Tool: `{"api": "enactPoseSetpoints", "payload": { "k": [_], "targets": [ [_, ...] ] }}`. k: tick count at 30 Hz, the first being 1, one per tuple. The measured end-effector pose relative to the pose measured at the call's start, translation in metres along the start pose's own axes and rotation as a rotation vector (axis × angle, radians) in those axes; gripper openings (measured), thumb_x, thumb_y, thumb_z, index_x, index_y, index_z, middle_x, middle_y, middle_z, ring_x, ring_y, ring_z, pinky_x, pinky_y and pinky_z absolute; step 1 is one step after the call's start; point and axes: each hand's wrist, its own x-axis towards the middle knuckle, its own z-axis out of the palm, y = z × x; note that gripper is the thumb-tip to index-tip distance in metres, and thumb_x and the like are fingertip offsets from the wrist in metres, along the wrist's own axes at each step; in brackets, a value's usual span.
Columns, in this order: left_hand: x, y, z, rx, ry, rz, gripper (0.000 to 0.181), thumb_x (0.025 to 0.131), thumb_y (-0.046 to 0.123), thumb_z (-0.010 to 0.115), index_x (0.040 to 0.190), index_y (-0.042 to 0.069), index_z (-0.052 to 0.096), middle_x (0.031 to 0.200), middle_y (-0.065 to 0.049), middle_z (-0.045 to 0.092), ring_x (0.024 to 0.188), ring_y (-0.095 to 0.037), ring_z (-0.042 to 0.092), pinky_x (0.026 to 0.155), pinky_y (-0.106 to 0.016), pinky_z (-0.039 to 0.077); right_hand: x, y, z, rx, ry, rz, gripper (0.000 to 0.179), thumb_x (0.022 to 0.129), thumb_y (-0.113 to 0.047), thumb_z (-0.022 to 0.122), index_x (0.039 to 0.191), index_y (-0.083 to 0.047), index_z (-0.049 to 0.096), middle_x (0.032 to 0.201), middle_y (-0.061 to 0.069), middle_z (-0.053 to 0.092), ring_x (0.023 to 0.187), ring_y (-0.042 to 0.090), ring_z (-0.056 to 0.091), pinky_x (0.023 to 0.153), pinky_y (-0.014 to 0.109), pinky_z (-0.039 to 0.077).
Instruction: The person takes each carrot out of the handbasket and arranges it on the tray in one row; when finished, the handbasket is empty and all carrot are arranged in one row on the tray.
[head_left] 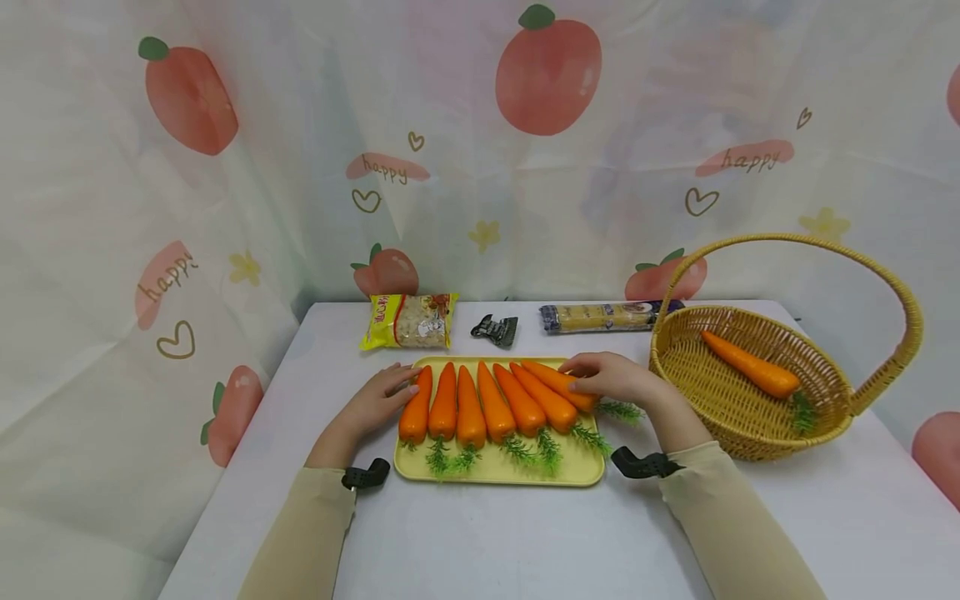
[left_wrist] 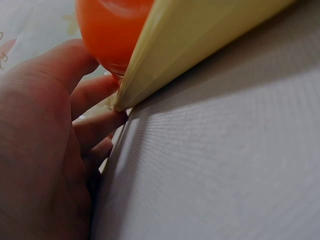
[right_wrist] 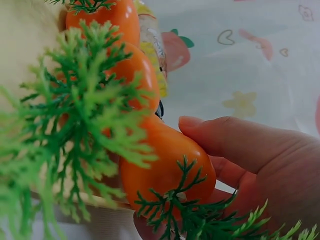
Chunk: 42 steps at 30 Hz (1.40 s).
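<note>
Several orange carrots with green tops lie side by side on a pale yellow tray (head_left: 495, 476), tips toward the back. My left hand (head_left: 375, 407) is at the tray's left edge, beside the leftmost carrot (head_left: 415, 415). In the left wrist view its thumb touches that carrot and its loosely bent fingers rest against the tray rim (left_wrist: 165, 55). With my right hand (head_left: 621, 382) I hold the slanted rightmost carrot (head_left: 557, 381) near its leafy end. The right wrist view shows thumb and fingers around this carrot (right_wrist: 162, 165); some fingers are hidden behind it.
A wicker basket (head_left: 757, 433) with a tall handle stands at the right, one carrot (head_left: 750, 365) inside. Along the back lie a yellow food packet (head_left: 411, 322), a small black sachet (head_left: 496, 331) and a long pack of noodles (head_left: 597, 317). A printed curtain hangs behind the table.
</note>
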Motion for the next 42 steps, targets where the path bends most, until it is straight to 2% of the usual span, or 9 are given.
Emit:
{"api": "enactPoseSetpoints", "payload": {
  "k": [14, 22, 29, 35, 42],
  "targets": [
    [0.000, -0.001, 0.001, 0.002, 0.009, 0.010, 0.055, 0.099, 0.054, 0.050, 0.149, 0.030, 0.046, 0.160, -0.006, 0.036, 0.153, -0.034, 0.017, 0.122, -0.061, 0.013, -0.001, -0.001, 0.002, -0.003, 0.012, -0.015, 0.041, 0.097, -0.030, 0.062, 0.133, -0.011, 0.060, 0.133, 0.014, 0.062, 0.123, 0.031, 0.055, 0.104, 0.051, 0.047],
    [0.001, -0.003, 0.001, 0.003, 0.006, 0.015, 0.054, 0.100, 0.052, 0.050, 0.149, 0.030, 0.046, 0.160, -0.006, 0.036, 0.154, -0.032, 0.017, 0.123, -0.060, 0.013, -0.010, -0.007, -0.003, -0.057, 0.062, -0.017, 0.040, 0.100, -0.032, 0.057, 0.133, -0.010, 0.062, 0.133, 0.014, 0.062, 0.123, 0.033, 0.055, 0.105, 0.054, 0.045],
    [0.002, -0.003, 0.001, 0.007, 0.001, 0.016, 0.054, 0.100, 0.052, 0.050, 0.149, 0.031, 0.045, 0.160, -0.005, 0.036, 0.153, -0.033, 0.017, 0.123, -0.060, 0.013, -0.026, -0.013, -0.021, -0.087, 0.097, -0.041, 0.043, 0.102, -0.035, 0.053, 0.135, -0.008, 0.059, 0.134, 0.015, 0.062, 0.120, 0.034, 0.058, 0.101, 0.054, 0.048],
    [0.001, -0.003, 0.001, 0.003, 0.004, 0.009, 0.054, 0.099, 0.054, 0.050, 0.149, 0.033, 0.045, 0.160, -0.004, 0.036, 0.154, -0.033, 0.016, 0.122, -0.061, 0.012, -0.047, -0.011, -0.042, -0.081, 0.140, 0.003, 0.051, 0.099, -0.049, 0.053, 0.137, -0.014, 0.058, 0.137, 0.015, 0.060, 0.118, 0.034, 0.059, 0.100, 0.054, 0.050],
    [0.000, -0.001, 0.002, 0.000, 0.001, 0.002, 0.055, 0.099, 0.054, 0.050, 0.149, 0.034, 0.045, 0.161, -0.005, 0.034, 0.153, -0.033, 0.017, 0.122, -0.061, 0.013, -0.071, -0.008, -0.062, -0.088, 0.194, 0.040, 0.055, 0.098, -0.054, 0.051, 0.138, -0.017, 0.057, 0.134, 0.015, 0.062, 0.117, 0.033, 0.060, 0.097, 0.054, 0.051]
  ]
}}
